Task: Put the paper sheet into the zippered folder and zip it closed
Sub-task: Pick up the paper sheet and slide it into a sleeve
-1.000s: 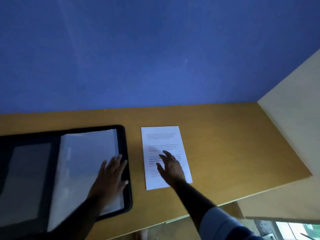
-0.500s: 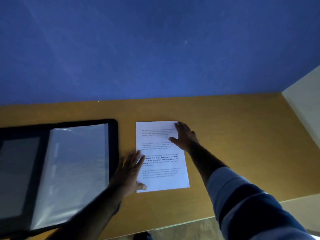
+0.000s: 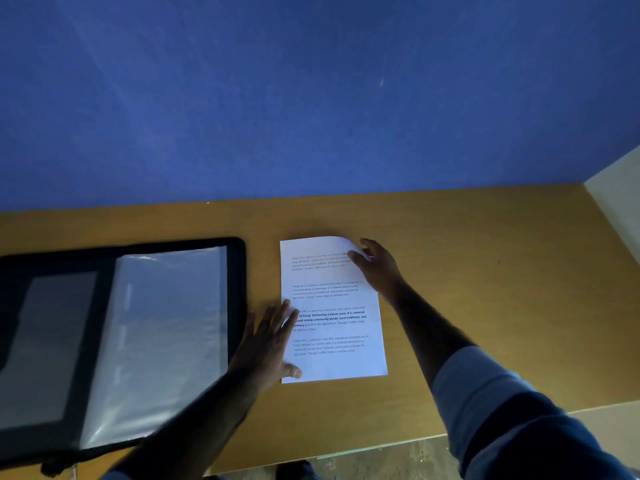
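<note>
The left hand (image 3: pixel 268 344) is lying flat with fingers spread, pressing on the near left edge of the paper sheet (image 3: pixel 332 310), while the right hand (image 3: pixel 375 266) is pinching the sheet's far right corner between thumb and fingers and curling it up off the table (image 3: pixel 467 271). The one sheet is lying printed side up, its long axis running away from the person, just beside the one zippered folder (image 3: pixel 117 337), which is lying open to its left showing a clear sleeve. The wooden table is sitting against a blue wall (image 3: pixel 311 98).
</note>
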{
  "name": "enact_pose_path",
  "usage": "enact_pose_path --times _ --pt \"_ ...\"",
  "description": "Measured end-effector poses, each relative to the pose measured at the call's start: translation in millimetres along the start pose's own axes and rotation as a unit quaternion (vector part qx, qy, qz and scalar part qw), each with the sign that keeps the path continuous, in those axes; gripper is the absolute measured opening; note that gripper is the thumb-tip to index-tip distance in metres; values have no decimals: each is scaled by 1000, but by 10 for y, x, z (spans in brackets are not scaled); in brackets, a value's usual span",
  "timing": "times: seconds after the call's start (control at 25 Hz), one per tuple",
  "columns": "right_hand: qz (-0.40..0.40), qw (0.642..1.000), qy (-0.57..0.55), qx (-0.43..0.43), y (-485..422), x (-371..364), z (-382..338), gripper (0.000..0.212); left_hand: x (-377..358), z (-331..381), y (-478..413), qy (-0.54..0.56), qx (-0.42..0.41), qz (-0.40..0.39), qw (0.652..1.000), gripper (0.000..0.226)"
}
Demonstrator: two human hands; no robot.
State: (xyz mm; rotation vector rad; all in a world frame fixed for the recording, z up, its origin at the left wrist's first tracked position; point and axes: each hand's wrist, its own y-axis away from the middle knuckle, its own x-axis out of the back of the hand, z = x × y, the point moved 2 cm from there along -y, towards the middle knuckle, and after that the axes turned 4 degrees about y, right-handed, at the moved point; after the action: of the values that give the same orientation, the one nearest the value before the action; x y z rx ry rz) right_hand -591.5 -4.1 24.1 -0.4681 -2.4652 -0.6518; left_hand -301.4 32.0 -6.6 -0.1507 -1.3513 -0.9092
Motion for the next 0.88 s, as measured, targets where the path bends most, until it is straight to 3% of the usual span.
enact_pose_path --times 0.08,0.12,0.24,0.32,0.4,0.44,0.52,0.56,0.64,0.72,0.88 --pt "31 980 -185 -71 228 -34 89 59 -19 -9 -15 -4 -1 3 1000 124" --pt "33 972 -214 -96 351 -64 160 55 -36 -20 -19 -7 -1 4 1000 124" --pt "5 981 -163 -104 691 -170 296 27 -80 -51 -31 -10 -2 -2 1000 125" --pt "5 984 -147 -101 835 -180 293 25 -64 -45 -31 6 -16 3 1000 123" --pt "4 981 -177 -80 914 -100 215 23 39 -48 -31 124 -20 51 991 114" --pt "-9 976 -209 -64 941 -41 169 23 144 -62 -26 251 -11 83 964 103" --pt "-49 957 -285 -33 991 90 87 24 380 -114 -32 530 34 115 840 81" --pt "-67 946 -317 -17 1021 154 49 25 514 -139 -45 626 47 108 771 68" --pt "-83 932 -353 10 1078 266 -33 27 791 -144 -79 727 35 57 683 43" --pt "-85 930 -356 42 1107 359 -124 26 1084 -64 -75 756 3 32 654 41" --pt "-59 945 -308 92 1138 426 -302 30 1447 119 -92 726 -40 100 679 41"
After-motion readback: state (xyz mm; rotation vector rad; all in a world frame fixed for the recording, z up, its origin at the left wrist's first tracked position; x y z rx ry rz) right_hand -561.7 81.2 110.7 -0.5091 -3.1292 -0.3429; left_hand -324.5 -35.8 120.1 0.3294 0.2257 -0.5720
